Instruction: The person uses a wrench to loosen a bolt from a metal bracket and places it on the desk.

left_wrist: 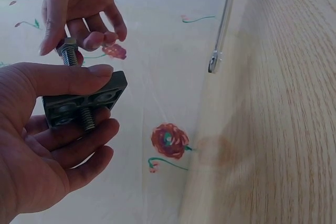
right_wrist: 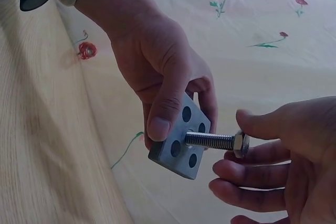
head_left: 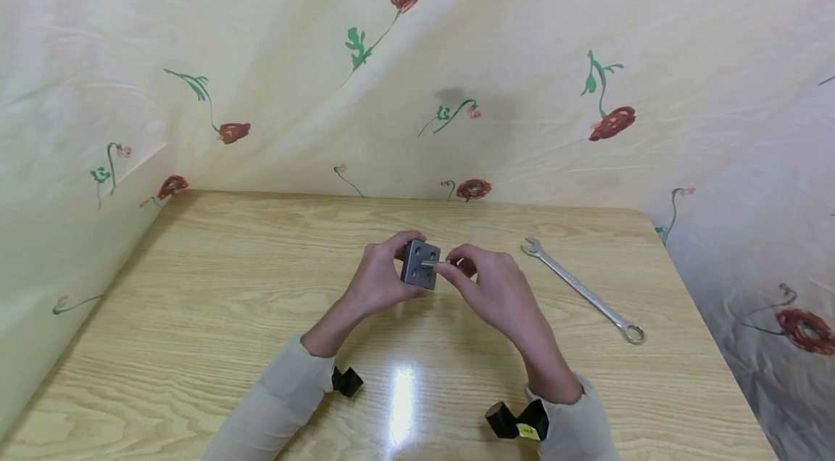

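Note:
My left hand [head_left: 380,278] holds a grey square metal block [right_wrist: 167,157] by its edges, raised above the table. Holes show near the block's corners. A silver hex bolt [right_wrist: 212,140] runs through the block's middle; in the left wrist view its threaded end [left_wrist: 88,120] sticks out on the far side. Much of the shank still stands between the head and the block. With thumb and forefinger at the hex head, my right hand [head_left: 499,287] pinches the bolt. Its other fingers are loosely bent, touching nothing.
A combination wrench [head_left: 580,289] lies slantwise on the wooden table [head_left: 228,301], right of my hands. Flower-printed cloth [head_left: 274,69] hangs behind the table and along its sides. Black wrist cameras [head_left: 515,421] sit on both sleeves.

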